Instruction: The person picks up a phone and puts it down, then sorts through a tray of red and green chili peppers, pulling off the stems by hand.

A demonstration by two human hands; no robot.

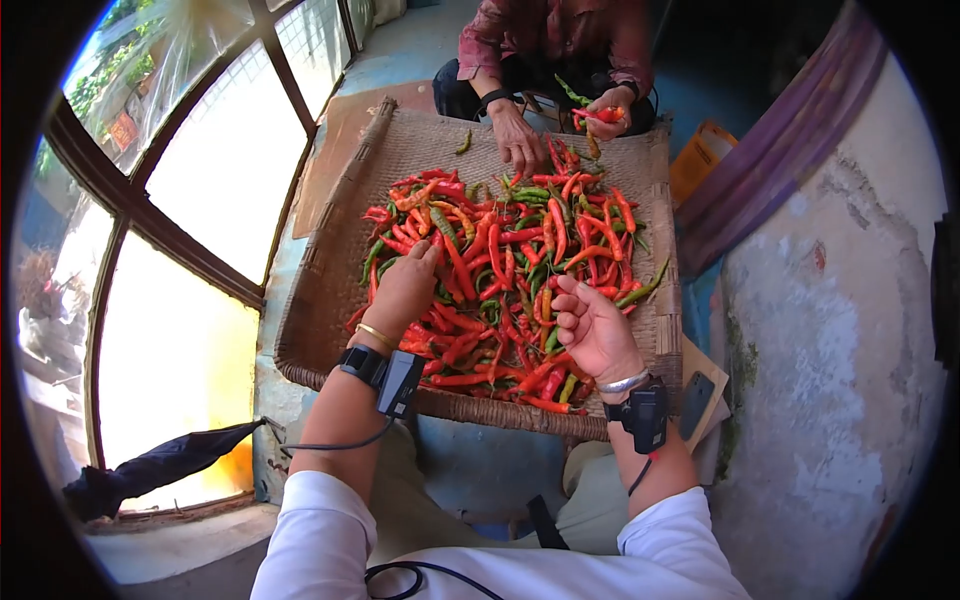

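A heap of red, orange and green chili peppers lies on a shallow woven tray. Over the heap's left side is my left hand, back up, its fingertips bent down at the peppers; whether they grip one is hidden. My right hand is palm up above the lower right of the heap, its fingers curled towards the thumb, and what they hold, if anything, is too small to make out. Both wrists carry a bangle and a strapped black device.
Across the tray a co-worker's hand reaches to the peppers, and the other hand holds a few. Windows stand at left, with a folded dark umbrella below. A phone lies right of the tray, near a wall.
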